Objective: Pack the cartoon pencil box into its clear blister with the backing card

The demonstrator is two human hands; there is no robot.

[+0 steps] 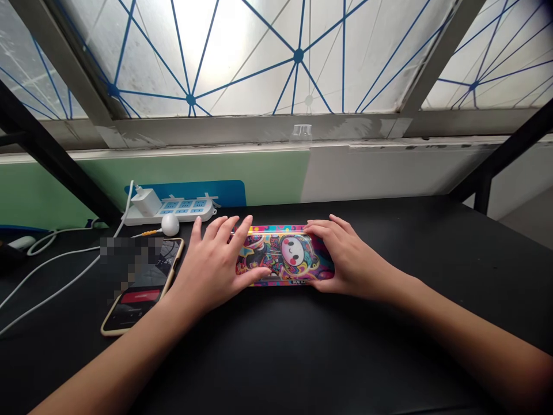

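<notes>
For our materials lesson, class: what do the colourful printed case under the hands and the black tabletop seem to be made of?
The printed case looks like glossy plastic or coated tin; its bright sheen suggests a smooth coating, but the look leaves the base material open. The black tabletop seems a matte laminate or leatherette, its surface dull with only soft reflections.

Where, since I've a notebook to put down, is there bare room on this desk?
Bare black desk lies right of the right hand and between the forearms, below the printed case. Crowded at left: phone, power strip, cables.
</notes>
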